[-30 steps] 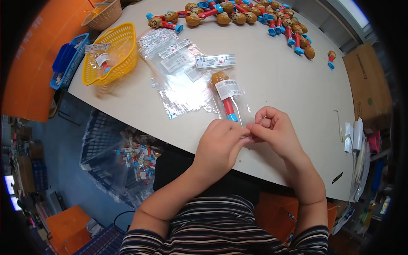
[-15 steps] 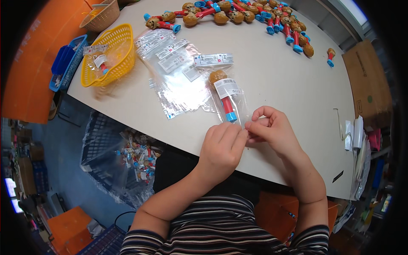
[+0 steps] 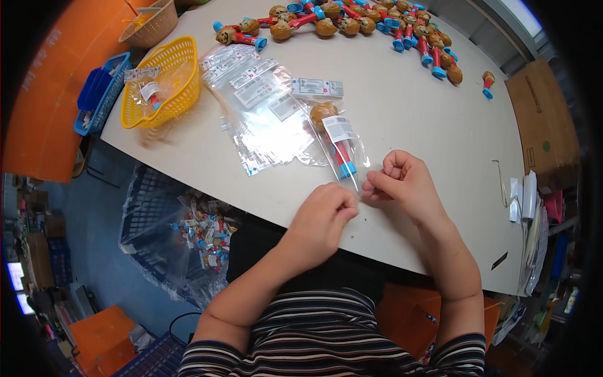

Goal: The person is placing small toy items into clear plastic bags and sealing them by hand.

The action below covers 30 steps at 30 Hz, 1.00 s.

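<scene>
A clear plastic bag lies on the table with a toy dispenser inside; it has a brown head, a red stem and a blue foot. A white label covers part of it. Just below the bag's near end, my left hand has its fingers curled and the thumb pressed in. My right hand is beside the bag's right corner with thumb and fingertips pinched together. What either hand pinches, if anything, is too small to tell.
Flat clear bags are stacked left of the filled one. Loose dispensers pile up along the far side. A yellow basket holds a bagged piece. Beyond the table edge stands a lined blue crate with several bagged pieces. A cardboard box is at right.
My hands have moved apart; the left has drawn down and the right slightly up, both off the bag's near end. The bag has turned slightly, and its foot end shifted right.
</scene>
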{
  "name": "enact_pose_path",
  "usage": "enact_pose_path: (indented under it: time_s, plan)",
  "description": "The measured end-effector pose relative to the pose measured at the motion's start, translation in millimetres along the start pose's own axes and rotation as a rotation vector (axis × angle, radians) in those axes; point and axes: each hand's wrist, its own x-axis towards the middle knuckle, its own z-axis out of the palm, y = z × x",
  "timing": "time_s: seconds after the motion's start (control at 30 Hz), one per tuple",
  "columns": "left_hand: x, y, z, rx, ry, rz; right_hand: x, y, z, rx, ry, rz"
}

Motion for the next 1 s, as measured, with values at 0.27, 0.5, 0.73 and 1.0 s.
enact_pose_path:
  time_s: [0.27,0.5,0.73,1.0]
  plan:
    - [-31,-50,-104,-0.867,0.332,-0.222,-7,-9,-3,-0.014,-0.053,0.095]
    - [26,-18,-231,-0.462,0.904,0.080,-5,-12,-1,-0.075,-0.077,0.018]
    - [94,-98,-339,0.822,0.629,-0.399,-5,-7,4,-0.096,-0.154,0.004]
    - [70,-31,-279,1.466,0.750,0.056,-8,-14,-7,-0.108,-0.212,0.041]
